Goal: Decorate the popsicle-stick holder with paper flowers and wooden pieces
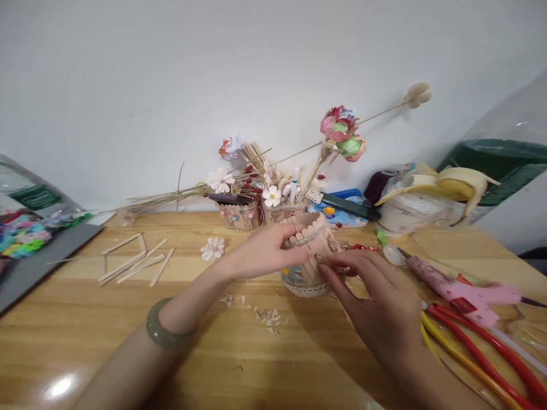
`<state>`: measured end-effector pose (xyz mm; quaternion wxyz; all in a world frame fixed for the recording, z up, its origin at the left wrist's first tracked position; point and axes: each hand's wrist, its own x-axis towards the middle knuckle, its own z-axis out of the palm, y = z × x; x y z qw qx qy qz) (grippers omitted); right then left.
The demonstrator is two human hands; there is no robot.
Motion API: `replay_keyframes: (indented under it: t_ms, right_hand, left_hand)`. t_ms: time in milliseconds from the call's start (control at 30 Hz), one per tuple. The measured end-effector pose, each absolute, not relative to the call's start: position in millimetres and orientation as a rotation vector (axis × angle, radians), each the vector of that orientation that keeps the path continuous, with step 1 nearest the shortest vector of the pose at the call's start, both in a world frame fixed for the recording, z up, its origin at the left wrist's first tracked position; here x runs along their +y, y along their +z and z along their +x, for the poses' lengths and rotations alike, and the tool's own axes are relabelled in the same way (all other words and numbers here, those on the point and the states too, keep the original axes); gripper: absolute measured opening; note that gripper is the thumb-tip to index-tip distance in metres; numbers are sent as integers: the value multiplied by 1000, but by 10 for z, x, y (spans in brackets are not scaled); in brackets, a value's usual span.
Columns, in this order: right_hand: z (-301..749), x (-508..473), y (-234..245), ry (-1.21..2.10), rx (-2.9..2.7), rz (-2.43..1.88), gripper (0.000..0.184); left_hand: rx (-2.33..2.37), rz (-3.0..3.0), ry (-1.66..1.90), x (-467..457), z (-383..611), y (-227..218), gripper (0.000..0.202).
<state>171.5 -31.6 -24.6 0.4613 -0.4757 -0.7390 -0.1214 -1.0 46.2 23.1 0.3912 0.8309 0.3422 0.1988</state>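
Note:
A small pot made of wooden craft sticks (314, 239) is tilted above the table, with a silvery band near its rim, lace trim at its base and a blue-grey and yellow decoration on its side. My left hand (265, 247) grips it at the rim, thumb outside and fingers partly hidden inside. At the pot's right side, my right hand (376, 285) has thumb and fingertips pinched together against the wall; anything between them is too small to make out. Small pale wood chips (268, 316) lie below the pot, and a white flower (212, 249) lies to its left.
Loose craft sticks (132, 265) lie at left. Two decorated pots (239, 216) with dried and paper flowers stand by the wall. At right are a pink glue gun (465, 290), red-and-yellow-handled pliers or cutters (482, 347) and a banana peel (457, 182) on a white container.

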Motion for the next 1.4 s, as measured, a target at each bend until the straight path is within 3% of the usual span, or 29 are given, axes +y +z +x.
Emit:
replay_keyframes:
  t_ms: [700, 900, 1400]
  right_hand:
    - [1698, -292, -285, -428, -1823, -1095, 14]
    - [1688, -283, -278, -476, -1830, -1101, 10]
    - [1893, -408, -226, -510, -1829, -1078, 9]
  left_hand:
    - [1031, 1863, 530, 406, 89, 212, 28]
    - [1089, 1873, 598, 410, 89, 201, 39]
    - [1069, 1957, 572, 447, 84, 181, 22]
